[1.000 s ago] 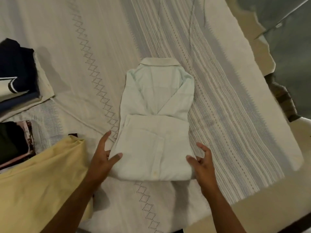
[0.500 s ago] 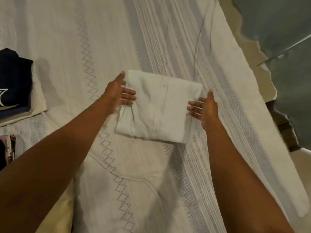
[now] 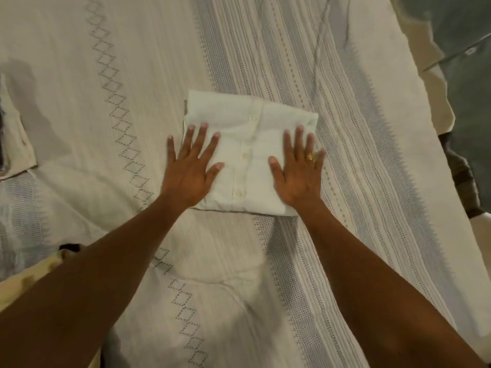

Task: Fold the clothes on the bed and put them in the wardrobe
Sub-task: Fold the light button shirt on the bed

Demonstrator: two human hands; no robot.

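Grip: both hands flat, fingers spread, pressing on folded shirt [image 3: 252,144]
Left hand [image 3: 190,168] on its left side, right hand [image 3: 299,171] on its right; shirt lies mid-bed [image 3: 106,75] on patterned sheet

The shirt [image 3: 249,160] reads as thin woven cloth, pale and matt, lightly creased along the placket. Its buttons [image 3: 250,117] are small and pearly, catching a faint gloss. Under it, the bedspread [image 3: 132,75] is coarser woven cloth, matt, with dotted diamonds and ribbed stripes giving a rough grain. On the right hand [image 3: 297,179], a ring [image 3: 309,157] of gold-coloured metal glints. Lower left, a yellow cloth [image 3: 32,277] looks soft and dull.
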